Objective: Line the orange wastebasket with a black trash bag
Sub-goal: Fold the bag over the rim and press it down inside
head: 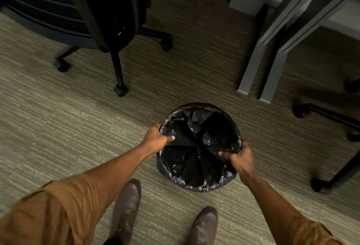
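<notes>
A black trash bag hangs inside a round wastebasket on the carpet, its edge folded over the rim all around. The bag hides the basket, so no orange shows. My left hand grips the bag's edge at the left side of the rim, thumb pointing inward. At the right side of the rim my right hand is closed on the bag's edge, slightly blurred.
A black office chair on castors stands at the upper left. Grey desk legs rise just behind the basket. Another chair base with castors sits at the right. My brown shoes stand on the carpet below the basket.
</notes>
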